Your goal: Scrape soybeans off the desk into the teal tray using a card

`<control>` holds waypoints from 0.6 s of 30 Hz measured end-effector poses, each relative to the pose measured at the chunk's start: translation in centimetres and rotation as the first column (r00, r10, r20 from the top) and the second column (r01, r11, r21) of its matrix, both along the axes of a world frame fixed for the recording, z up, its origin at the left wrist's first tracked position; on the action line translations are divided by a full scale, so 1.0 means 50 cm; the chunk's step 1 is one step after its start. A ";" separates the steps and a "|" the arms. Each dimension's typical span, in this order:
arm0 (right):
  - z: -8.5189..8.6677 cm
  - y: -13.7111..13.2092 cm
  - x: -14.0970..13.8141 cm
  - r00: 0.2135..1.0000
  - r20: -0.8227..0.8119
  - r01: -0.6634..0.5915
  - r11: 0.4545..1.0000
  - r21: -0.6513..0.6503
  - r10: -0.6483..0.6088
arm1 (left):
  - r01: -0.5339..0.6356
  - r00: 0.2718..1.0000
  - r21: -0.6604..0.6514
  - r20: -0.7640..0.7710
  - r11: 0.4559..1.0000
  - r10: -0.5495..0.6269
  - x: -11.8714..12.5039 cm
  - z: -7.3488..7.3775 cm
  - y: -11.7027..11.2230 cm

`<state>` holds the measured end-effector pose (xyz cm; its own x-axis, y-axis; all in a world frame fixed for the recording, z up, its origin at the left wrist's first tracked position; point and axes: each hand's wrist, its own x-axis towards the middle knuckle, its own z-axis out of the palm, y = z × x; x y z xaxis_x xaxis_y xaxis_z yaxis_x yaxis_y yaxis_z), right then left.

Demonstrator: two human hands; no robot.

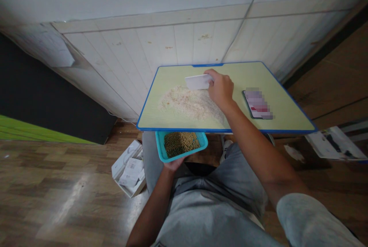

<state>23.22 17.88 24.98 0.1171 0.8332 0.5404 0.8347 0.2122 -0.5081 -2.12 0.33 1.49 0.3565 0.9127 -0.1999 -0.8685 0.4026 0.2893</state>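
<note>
A small pale-green table with a blue rim (287, 118) stands in front of me against a white wall. On it lies a spread heap of pale grains (191, 103). My right hand (221, 89) is closed on a white flat card (198, 82) held at the far side of the heap. Below the table's near edge my left hand (174, 163) grips from underneath a teal rectangular tray (161, 151) filled with small greenish-yellow beans (181, 143). Only the fingertips of the left hand show under the tray.
A phone (258, 105) lies on the table to the right of my right hand. An open white box (129, 168) sits on the wooden floor at the left of my legs. Papers (330, 143) lie on the floor at the right.
</note>
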 end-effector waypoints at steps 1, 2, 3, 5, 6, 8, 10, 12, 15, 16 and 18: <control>-0.001 0.000 0.001 1.000 -0.001 -0.011 1.000 0.006 0.011 | 0.002 1.000 0.005 -0.002 1.000 -0.002 0.000 0.001 0.000; -0.002 -0.001 0.001 1.000 -0.001 -0.022 1.000 0.009 0.022 | 0.004 1.000 0.007 -0.003 1.000 -0.004 0.001 0.001 0.000; -0.002 -0.002 0.002 0.999 0.001 -0.035 0.999 0.009 0.035 | 0.006 1.000 0.007 -0.005 1.000 -0.006 0.001 0.001 0.000; 0.002 -0.006 0.003 0.998 0.005 -0.066 0.998 0.002 0.066 | 0.007 1.000 0.002 -0.007 1.000 -0.007 0.001 0.002 0.001; 0.005 -0.009 0.003 0.997 0.009 -0.081 0.997 -0.007 0.081 | 0.003 1.000 0.000 -0.008 1.000 -0.003 0.002 0.001 0.001; 0.012 -0.012 0.004 0.994 0.022 -0.109 0.994 -0.034 0.109 | -0.006 1.000 -0.003 -0.010 1.000 0.006 0.002 0.002 0.001; 0.017 -0.014 0.005 0.991 0.029 -0.127 0.990 -0.063 0.129 | -0.013 1.000 -0.003 -0.012 1.000 0.013 0.003 0.002 0.001; 0.019 -0.014 0.005 0.991 0.026 -0.131 0.989 -0.068 0.133 | -0.012 1.000 0.000 -0.014 1.000 0.012 0.004 0.004 0.000; 0.016 -0.014 0.002 0.993 0.017 -0.113 0.993 -0.045 0.114 | 0.002 1.000 0.007 -0.017 1.000 -0.001 0.004 0.004 0.000; 0.014 -0.014 0.000 0.993 0.016 -0.112 0.993 -0.044 0.113 | 0.007 1.000 0.009 -0.017 1.000 -0.007 0.003 0.004 0.000; 0.011 -0.015 -0.005 0.992 0.014 -0.128 0.990 -0.056 0.129 | 0.016 1.000 0.015 -0.015 1.000 -0.016 0.003 0.003 -0.001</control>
